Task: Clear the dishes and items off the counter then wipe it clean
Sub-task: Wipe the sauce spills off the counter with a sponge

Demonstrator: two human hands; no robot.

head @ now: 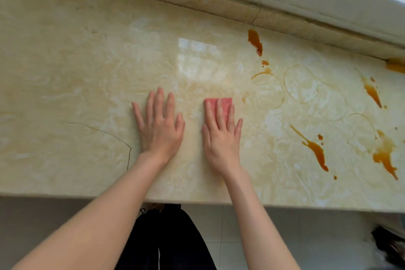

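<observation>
Under the right hand (221, 138), near the middle of the glossy cream marble-patterned worktop (87, 72), lies a flat pink rectangular sponge pad (224, 105). The fingers are straight and slightly spread, pressing it down, and only its far end shows past the fingertips. That far edge runs left to right; how far the pad reaches back beneath the palm cannot be told. The left hand (160, 129) rests flat and spread on bare stone just beside it, holding nothing.

No dishes show, so clearing looks done and wiping is the step in hand. All the remaining dirt lies to the right of the pad: a long amber-brown liquid streak (315, 149) nearest, faint ring marks (300, 83) beyond the fingertips to the right, a dark amber blot (255, 41) up by the back ledge, and an amber puddle (383, 155) farthest off. The right hand is the nearer one, so the stroke should probably sweep rightward.
</observation>
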